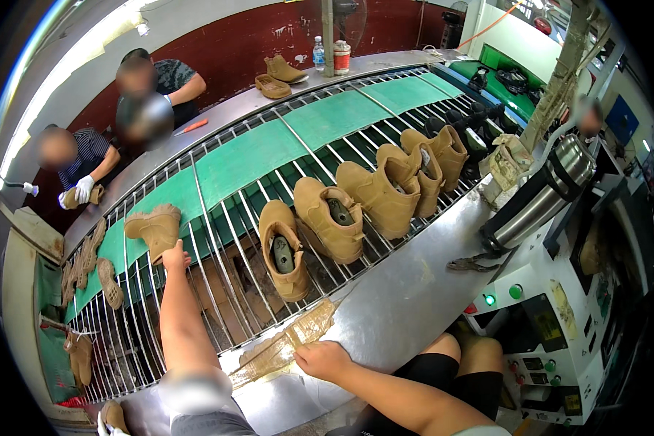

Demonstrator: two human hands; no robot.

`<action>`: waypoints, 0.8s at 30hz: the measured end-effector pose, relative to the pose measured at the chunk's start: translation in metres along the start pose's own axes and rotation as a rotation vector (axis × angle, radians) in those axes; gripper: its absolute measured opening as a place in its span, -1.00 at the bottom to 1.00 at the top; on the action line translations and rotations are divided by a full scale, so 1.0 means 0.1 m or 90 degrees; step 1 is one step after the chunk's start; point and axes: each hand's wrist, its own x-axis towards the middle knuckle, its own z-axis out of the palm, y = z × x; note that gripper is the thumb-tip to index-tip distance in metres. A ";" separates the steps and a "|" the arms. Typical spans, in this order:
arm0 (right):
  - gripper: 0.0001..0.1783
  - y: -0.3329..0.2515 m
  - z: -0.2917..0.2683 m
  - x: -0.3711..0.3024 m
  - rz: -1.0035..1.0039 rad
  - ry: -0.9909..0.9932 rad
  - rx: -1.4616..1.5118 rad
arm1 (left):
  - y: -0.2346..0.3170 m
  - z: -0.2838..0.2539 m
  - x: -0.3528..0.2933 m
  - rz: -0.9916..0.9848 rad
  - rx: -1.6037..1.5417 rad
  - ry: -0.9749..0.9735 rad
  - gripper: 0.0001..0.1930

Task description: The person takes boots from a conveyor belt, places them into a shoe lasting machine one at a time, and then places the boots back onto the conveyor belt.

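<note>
My left hand reaches out over the metal roller rack and grips a tan boot by its shaft. That boot is turned sole up, its chunky tread facing away from me. My right hand is closed in a loose fist at the rack's near edge, resting by a brown taped patch on the metal ledge; nothing shows in its fingers. Right of my left arm, a tan boot stands on the bars with a dark insert in its opening. Beside it stands another tan boot, with several more behind.
Green sheeting covers the rack's middle. Loose tan soles lie at the left. A steel flask stands at the right beside a white control panel. Across the rack, a gloved person handles a shoe; another person works alongside.
</note>
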 end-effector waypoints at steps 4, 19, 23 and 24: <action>-0.78 -0.01 -0.02 -0.01 0.008 -0.001 0.020 | 0.07 0.16 0.00 -0.031 0.031 0.019 -0.55; -0.74 -0.02 -0.06 -0.02 0.041 -0.016 -0.016 | -0.14 -0.59 -1.52 0.192 -0.263 -0.102 -0.73; -0.71 -0.10 -0.08 -0.05 0.066 -0.029 0.003 | 0.33 -1.35 -3.29 0.162 -0.211 -0.212 -0.66; -0.70 -0.12 -0.06 -0.05 0.077 -0.035 0.015 | 0.44 -1.50 -3.60 0.145 -0.234 -0.226 -0.66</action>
